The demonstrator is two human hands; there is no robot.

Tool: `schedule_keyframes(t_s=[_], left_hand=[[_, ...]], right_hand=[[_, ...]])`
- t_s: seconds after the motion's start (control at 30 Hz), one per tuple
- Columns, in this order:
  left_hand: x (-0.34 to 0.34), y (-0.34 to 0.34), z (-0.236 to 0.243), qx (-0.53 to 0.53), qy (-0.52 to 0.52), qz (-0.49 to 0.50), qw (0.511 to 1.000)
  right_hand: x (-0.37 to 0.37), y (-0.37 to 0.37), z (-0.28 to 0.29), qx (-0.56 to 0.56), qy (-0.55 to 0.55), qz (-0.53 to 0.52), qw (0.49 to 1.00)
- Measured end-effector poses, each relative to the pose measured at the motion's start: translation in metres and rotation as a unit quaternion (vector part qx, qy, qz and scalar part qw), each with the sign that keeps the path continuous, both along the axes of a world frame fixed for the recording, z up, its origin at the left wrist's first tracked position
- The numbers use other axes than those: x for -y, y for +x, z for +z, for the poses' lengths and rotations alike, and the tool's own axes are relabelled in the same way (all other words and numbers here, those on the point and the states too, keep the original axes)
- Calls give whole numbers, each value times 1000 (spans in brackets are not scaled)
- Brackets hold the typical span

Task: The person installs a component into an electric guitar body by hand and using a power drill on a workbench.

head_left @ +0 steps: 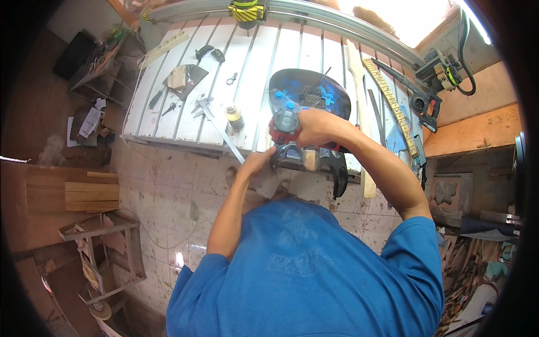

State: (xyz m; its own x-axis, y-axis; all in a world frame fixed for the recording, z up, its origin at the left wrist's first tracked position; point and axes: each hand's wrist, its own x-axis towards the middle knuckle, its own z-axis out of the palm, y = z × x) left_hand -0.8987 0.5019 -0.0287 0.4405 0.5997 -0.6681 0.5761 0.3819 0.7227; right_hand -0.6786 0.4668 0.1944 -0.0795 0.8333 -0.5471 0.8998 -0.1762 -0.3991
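A dark electric guitar body (340, 91) with blue patterning lies on the slotted white bed. Its metal bridge (312, 100) is toward the far side. A bare-wood neck pocket (310, 160) and a black horn (339, 181) overhang the near edge. My right hand (315, 127) is closed around a red and grey power tool (286, 120), standing over the left part of the body. What the tool's lower end touches is hidden. At the near-left horn, my left hand (258, 163) grips the guitar body, thumb uppermost and other fingers mostly hidden.
Left on the bed (185, 121) are a caliper (209, 112), a small bottle (234, 118), a screwdriver (156, 100) and a black clamp (209, 53). On the right lie a wooden neck (356, 70), a yellow ruler (387, 95) and a cordless blower (424, 104). A spindle (247, 14) hangs above.
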Motion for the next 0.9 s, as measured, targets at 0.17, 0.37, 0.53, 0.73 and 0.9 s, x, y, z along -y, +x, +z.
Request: schedule_keyframes(t_s=[0.17,0.37,0.53,0.73,0.9], left_hand=[[1,-2,-3,23,5,-15,1000],[4,-4,0,17,27,-25,999],[16,2,28,-9,264,-11,964],[19,16,46,21,363,-18,931],[12,19,44,59,422,-40,904]], right_hand=[[-4,-11,11,52,3,20,998],[-9,-11,1,59,4,28,998],[-7,-11,8,76,-7,25,997],[-5,-16,13,64,-14,16,998],[-4,-19,9,66,11,23,997]])
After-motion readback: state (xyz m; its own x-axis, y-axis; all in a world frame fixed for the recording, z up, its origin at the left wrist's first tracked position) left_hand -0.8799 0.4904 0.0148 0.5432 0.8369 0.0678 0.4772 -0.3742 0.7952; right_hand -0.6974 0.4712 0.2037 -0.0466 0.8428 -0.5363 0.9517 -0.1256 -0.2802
